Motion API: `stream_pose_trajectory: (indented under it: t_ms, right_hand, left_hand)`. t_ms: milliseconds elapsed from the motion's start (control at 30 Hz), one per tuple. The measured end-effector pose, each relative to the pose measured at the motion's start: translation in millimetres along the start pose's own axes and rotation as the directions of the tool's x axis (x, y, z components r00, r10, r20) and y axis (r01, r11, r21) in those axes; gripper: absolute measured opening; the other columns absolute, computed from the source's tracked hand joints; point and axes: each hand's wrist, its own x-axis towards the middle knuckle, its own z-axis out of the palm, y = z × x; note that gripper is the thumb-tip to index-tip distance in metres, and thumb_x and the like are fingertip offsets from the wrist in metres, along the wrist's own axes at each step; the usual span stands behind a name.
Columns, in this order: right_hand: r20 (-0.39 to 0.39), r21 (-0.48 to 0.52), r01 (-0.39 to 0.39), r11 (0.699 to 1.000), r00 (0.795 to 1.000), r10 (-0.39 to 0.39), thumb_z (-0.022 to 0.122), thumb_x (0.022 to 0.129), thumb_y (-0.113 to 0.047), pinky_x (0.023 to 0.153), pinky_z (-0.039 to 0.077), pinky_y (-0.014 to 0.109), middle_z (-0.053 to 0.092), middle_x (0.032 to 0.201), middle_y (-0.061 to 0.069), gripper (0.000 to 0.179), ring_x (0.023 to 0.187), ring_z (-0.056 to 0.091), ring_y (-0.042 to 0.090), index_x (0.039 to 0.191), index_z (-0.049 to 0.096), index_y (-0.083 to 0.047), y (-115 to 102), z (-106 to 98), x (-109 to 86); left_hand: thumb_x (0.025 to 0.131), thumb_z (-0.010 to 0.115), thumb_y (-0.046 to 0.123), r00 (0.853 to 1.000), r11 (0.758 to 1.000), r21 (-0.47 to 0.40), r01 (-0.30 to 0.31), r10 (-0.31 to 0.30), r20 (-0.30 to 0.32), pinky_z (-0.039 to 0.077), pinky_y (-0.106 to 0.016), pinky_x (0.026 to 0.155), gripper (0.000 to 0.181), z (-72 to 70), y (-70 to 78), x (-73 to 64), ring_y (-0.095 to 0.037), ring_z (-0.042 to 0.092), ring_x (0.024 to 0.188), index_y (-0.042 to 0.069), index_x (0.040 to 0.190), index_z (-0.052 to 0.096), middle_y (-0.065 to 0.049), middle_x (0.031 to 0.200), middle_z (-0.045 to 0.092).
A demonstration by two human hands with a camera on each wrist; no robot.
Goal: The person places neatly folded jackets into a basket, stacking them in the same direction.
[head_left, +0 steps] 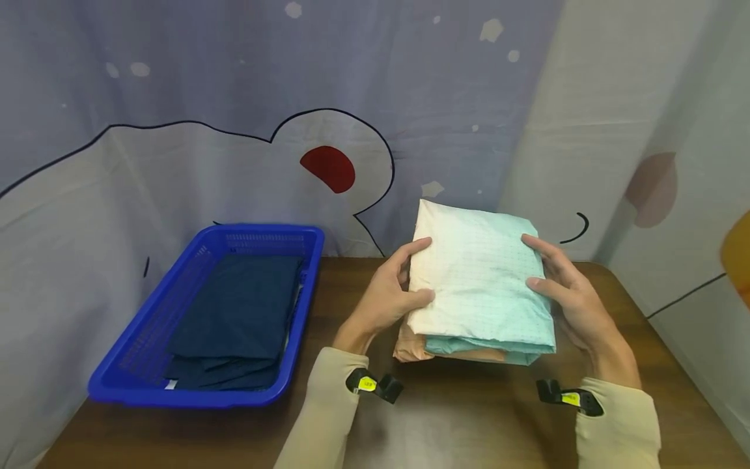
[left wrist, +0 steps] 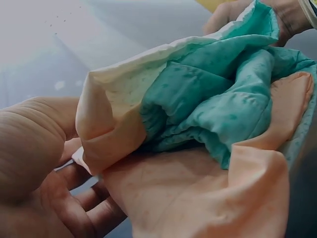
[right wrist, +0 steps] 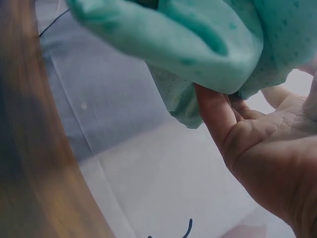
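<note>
Both hands hold a folded cloth bundle (head_left: 477, 273) up over the table, one at each side. Its top is pale cream fading to mint; teal and peach layers show at the near edge. My left hand (head_left: 389, 286) grips the left side, thumb on top and other fingers beneath. On the right side, my right hand (head_left: 571, 293) does the same with thumb and forefinger at the edge. In the left wrist view the teal folds (left wrist: 213, 99) bulge between peach layers. The right wrist view shows fingers (right wrist: 218, 109) tucked under the mint cloth (right wrist: 188, 44).
A blue plastic basket (head_left: 99, 384) stands on the left of the wooden table (head_left: 457, 423), holding folded dark navy cloth (head_left: 240, 306). Behind the table hangs a printed curtain (head_left: 328, 65). The table's right edge runs close beside the right forearm.
</note>
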Motion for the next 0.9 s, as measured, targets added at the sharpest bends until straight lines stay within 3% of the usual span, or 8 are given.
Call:
stream_pose_trajectory:
  t_ms: [367, 567, 733, 900]
  right_hand:
    - [-0.012, 0.069, -0.003, 0.998, 1.000, 0.004, 0.047, 0.110, -0.002, 0.105, 0.042, 0.026, 0.012, 0.174, 0.012, 0.061, 0.152, 0.021, 0.029, 0.167, 0.033, -0.016, 0.4, 28.9, 15.0]
    - [0.027, 0.117, 0.017, 0.993, 0.999, -0.020, 0.045, 0.109, -0.002, 0.105, 0.046, 0.030, 0.017, 0.171, 0.013, 0.062, 0.147, 0.026, 0.028, 0.168, 0.031, -0.015, 2.1, 49.7, 23.5]
    - [0.060, 0.148, 0.040, 0.988, 0.997, -0.050, 0.043, 0.107, -0.001, 0.106, 0.047, 0.032, 0.013, 0.173, 0.012, 0.067, 0.151, 0.021, 0.031, 0.169, 0.026, -0.016, 5.7, 66.1, 31.6]
    - [0.084, 0.156, 0.062, 0.986, 0.994, -0.076, 0.044, 0.105, -0.001, 0.113, 0.040, 0.030, 0.005, 0.177, 0.004, 0.073, 0.160, 0.007, 0.026, 0.171, 0.018, -0.018, 11.7, 85.3, 41.4]
  left_hand:
    - [0.086, 0.069, -0.011, 0.998, 0.998, 0.050, 0.044, -0.042, -0.041, 0.062, -0.048, 0.086, 0.084, -28.8, 21.1, -15.5, -0.037, 0.065, 0.116, 0.011, 0.163, 0.042, -0.021, 0.149, 0.050]
    - [0.088, 0.069, -0.010, 0.989, 0.993, 0.074, 0.091, -0.081, -0.123, 0.061, -0.048, 0.088, 0.081, -44.7, 36.0, -25.5, -0.037, 0.065, 0.116, 0.012, 0.162, 0.044, -0.020, 0.148, 0.053]
    - [0.087, 0.069, -0.010, 0.984, 0.992, 0.083, 0.091, -0.077, -0.163, 0.061, -0.042, 0.088, 0.080, -59.4, 46.2, -35.8, -0.034, 0.064, 0.115, 0.011, 0.161, 0.045, -0.020, 0.145, 0.056]
    - [0.088, 0.068, -0.010, 0.976, 0.991, 0.079, 0.109, -0.091, -0.196, 0.062, -0.039, 0.086, 0.080, -76.6, 54.0, -46.5, -0.034, 0.063, 0.117, 0.011, 0.161, 0.045, -0.020, 0.145, 0.054]
